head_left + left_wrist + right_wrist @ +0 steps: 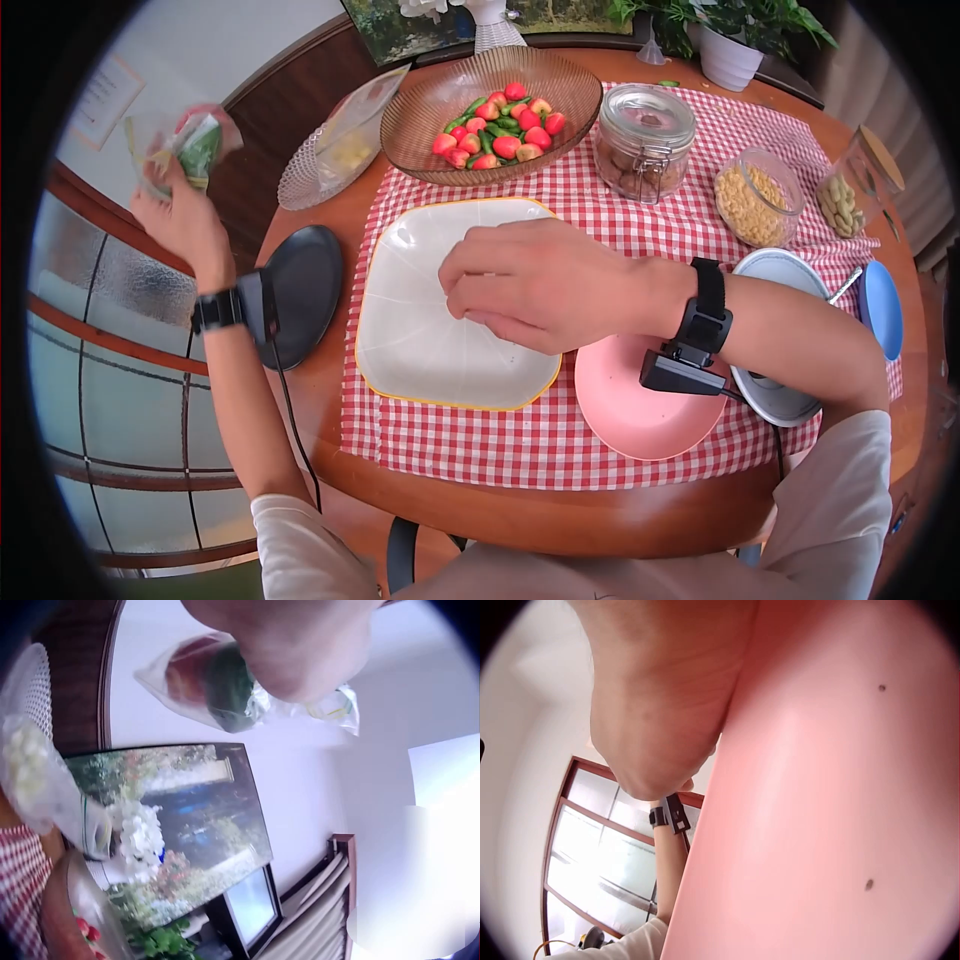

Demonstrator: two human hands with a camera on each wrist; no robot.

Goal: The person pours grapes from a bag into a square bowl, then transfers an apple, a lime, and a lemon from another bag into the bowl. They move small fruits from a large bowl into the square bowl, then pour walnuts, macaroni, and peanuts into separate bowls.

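Observation:
My left hand point(183, 225) is raised at the far left, its fingers gripping a clear plastic bag point(200, 150) with green and red contents. In the left wrist view the bag point(206, 682) hangs beside the hand point(292, 645). My right hand point(540, 280) is over the white, yellow-rimmed plate point(420, 340), fingers curled downward; whether they hold anything is hidden. Under the right wrist lies the pink plate point(650, 410), which fills much of the right wrist view, with small dark specks on it.
Behind stands an amber glass bowl point(400, 120) of small red and green items. A clear bag point(350, 140) lies on a textured dish at left, above a black plate point(300, 300). Jars point(645, 150) of nuts and grains, a grey bowl point(790, 405) and a blue bowl point(880, 310) are at right.

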